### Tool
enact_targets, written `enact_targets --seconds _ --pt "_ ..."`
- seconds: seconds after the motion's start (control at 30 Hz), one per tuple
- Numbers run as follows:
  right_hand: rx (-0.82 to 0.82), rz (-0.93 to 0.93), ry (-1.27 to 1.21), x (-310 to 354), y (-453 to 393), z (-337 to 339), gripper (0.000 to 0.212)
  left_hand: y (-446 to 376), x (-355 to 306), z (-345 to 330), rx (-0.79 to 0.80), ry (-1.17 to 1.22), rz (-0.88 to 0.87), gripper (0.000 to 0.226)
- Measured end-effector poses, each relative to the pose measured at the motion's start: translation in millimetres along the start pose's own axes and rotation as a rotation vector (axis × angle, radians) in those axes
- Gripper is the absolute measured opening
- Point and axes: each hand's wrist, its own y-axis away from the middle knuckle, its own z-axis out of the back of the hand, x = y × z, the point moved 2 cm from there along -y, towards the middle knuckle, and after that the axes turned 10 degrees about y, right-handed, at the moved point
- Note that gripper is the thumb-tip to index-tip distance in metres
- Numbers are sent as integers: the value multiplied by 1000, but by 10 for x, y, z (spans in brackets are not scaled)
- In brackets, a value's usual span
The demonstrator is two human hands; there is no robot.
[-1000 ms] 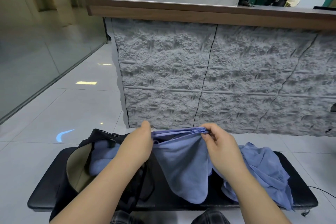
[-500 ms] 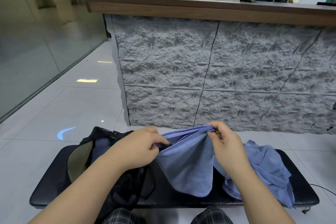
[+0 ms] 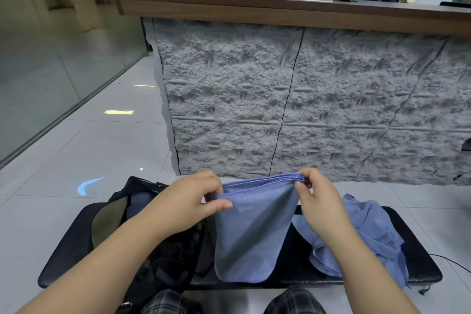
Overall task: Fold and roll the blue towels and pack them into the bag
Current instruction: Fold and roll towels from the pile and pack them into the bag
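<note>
Above the black bench (image 3: 66, 252), both hands pinch an unmarked folded blue towel (image 3: 251, 232).

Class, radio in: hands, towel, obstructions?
Left hand and right hand pinching folded towel aloft. Bag open left. Loose towels right. Nothing blocking.

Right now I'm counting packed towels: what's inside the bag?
Through the open bag's mouth shows its olive lining and one blue towel. The left hand and forearm cover the rest, so deeper contents can't be seen.
</note>
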Motion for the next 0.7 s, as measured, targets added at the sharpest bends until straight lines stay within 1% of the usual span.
enact_targets --seconds 0.07,0.13,0.17,0.23,0.33,0.4,0.47,0.5,0.53,0.6,0.63,0.67,0.7 --pt "17 8 -5 28 -8 -45 12 -12 -35 -15 11 -173 -3 32" --pt "61 -2 -50 64 -1 -89 10 -39 -35 -32 30 -299 38 31" --pt "72 -9 -67 78 10 -97 11 -52 -19 -50 49 -310 58 28" --pt "75 -30 -116 95 19 -90 12 -68 -11 -76 86 -274 80 14" --pt "104 -30 -124 103 43 -66 13 -62 -28 -90 139 -273 84 16" --pt "126 -4 -89 108 74 -62 12 -49 -37 -101 198 -281 138 17" --pt "138 41 -64 147 109 -65 18 -63 -19 -149 264 -315 222 15" --pt "147 63 -53 166 123 -72 19 -73 -15 -170 285 -342 247 16" --pt "154 81 -49 190 137 -75 17 -87 -18 -183 291 -343 269 23" --pt "161 96 -48 214 157 -66 14 -96 -10 -193 285 -252 313 42" --pt "162 99 -50 215 162 -62 14 -95 3 -189 278 -213 338 48" --pt "162 100 -52 215 168 -61 15 -100 18 -183 279 -229 339 46" --pt "162 102 -54 213 175 -61 16 -109 41 -180 275 -264 328 40"
